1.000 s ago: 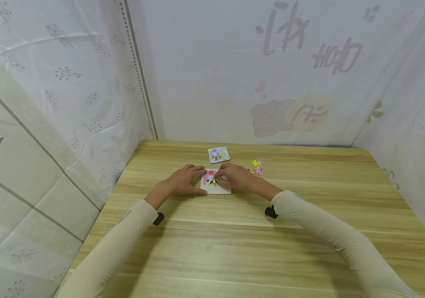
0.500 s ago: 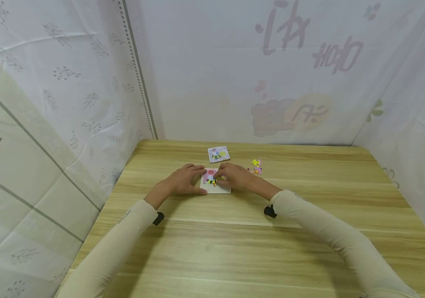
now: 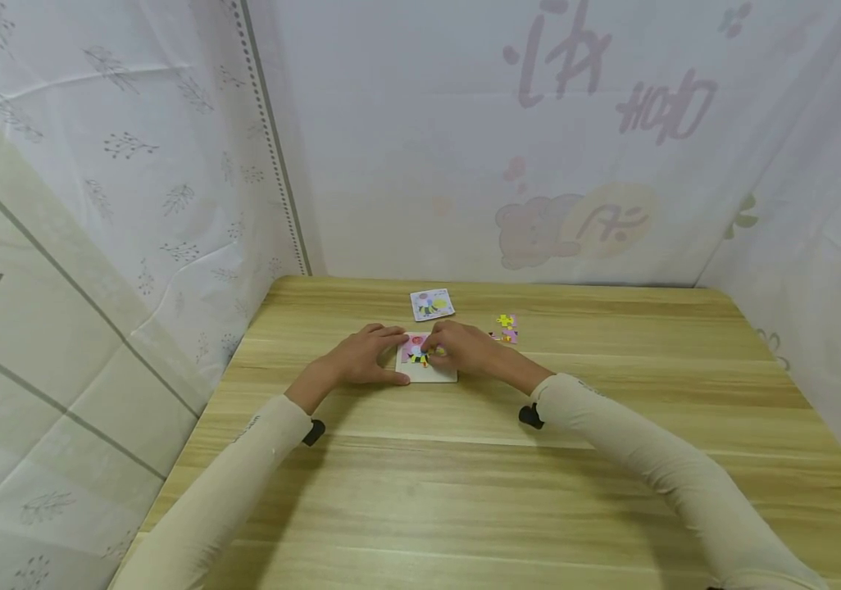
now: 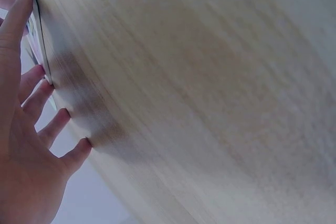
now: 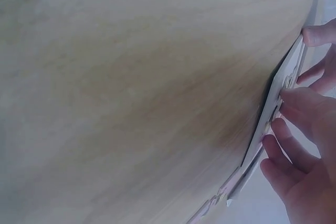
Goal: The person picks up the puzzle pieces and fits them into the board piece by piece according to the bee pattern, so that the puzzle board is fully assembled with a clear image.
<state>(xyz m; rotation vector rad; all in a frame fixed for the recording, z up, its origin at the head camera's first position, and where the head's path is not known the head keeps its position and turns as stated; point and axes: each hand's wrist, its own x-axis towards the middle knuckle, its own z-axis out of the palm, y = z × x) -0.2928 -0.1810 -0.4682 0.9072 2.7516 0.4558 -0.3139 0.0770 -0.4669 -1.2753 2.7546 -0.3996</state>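
Puzzle board (image 3: 431,376): lay flat at the centre of the frame, bee pieces (image 3: 416,358) on its upper part
Left hand (image 3: 363,359): was spread wide, thumb and fingertips touching the board's left side
Right hand (image 3: 465,348): had fingers bent over the bee pieces; whether they pinched one could not be told
Picture card (image 3: 431,304): lay just above the board
Loose pieces (image 3: 506,328): lay right of centre on the wooden table (image 3: 406,492)

Yellow-brown rectangular tabletop (image 3: 406,492): wood-grained, smooth, faint sheen. White square puzzle board (image 3: 431,374): smooth, matt; material uncertain. Small square bee-printed card (image 3: 432,304): paper-like. Long cream sleeves (image 3: 634,440): matt cloth, wrinkled. White printed hangings (image 3: 406,147): matt cloth, creased.
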